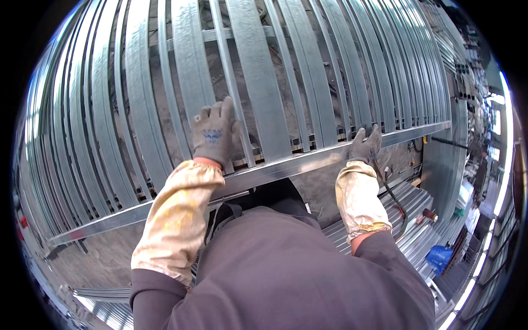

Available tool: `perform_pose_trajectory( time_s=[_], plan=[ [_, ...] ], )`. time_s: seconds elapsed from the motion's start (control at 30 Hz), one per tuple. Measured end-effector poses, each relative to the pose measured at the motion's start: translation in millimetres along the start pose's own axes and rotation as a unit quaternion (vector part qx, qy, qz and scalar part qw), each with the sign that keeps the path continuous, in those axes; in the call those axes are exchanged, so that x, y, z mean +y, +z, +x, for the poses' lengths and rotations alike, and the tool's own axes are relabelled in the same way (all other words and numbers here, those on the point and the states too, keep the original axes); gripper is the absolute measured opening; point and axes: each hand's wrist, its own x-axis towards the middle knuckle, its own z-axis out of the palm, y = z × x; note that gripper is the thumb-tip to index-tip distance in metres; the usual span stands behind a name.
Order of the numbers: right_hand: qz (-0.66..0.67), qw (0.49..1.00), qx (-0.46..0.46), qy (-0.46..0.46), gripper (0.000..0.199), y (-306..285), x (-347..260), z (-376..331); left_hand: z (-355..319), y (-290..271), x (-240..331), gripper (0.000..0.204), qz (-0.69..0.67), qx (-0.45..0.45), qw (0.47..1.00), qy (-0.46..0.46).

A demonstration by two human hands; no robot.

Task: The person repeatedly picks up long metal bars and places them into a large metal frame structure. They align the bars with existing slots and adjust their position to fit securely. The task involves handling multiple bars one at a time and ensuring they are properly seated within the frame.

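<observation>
My left hand (213, 135), in a grey work glove, lies flat over a wide galvanized metal strip (190, 52) and the narrow bar (224, 60) to its right. Its fingers are stretched out and point away from me. On the front rail (291, 165), a long shiny metal beam, rests my right hand (364, 146), also gloved. Its fingers are apart and reach over the rail toward the ends of the bars; its palm side is hidden. Many wide and narrow bars run side by side away from the rail. Pale protective sleeves cover both forearms.
Below the rail at the right lie stacked metal profiles (404, 206), with a dark hose (393, 195) hanging near them. A blue container (439, 258) stands at the lower right. More long profiles (110, 300) lie at the lower left. Concrete floor shows between the bars.
</observation>
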Motion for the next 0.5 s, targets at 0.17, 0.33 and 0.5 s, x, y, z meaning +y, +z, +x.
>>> perform_pose_trajectory(
  time_s=[0.17, 0.33, 0.5],
  plan=[
    [0.015, 1.000, -0.007, 0.007, 0.053, -3.4, 2.2, -4.0, 26.8, 1.2, 16.4, 0.075, 0.054, -0.064, 0.995, -0.053],
    [0.027, 0.999, 0.023, -0.015, 0.049, -4.0, 0.5, -5.3, 26.6, 2.5, 27.6, 0.081, 0.077, -0.077, 0.992, -0.066],
    [0.026, 0.999, 0.012, -0.020, 0.048, -4.0, 2.2, -3.7, 30.7, 7.4, 25.8, 0.082, 0.087, -0.090, 0.990, -0.064]
  ],
)
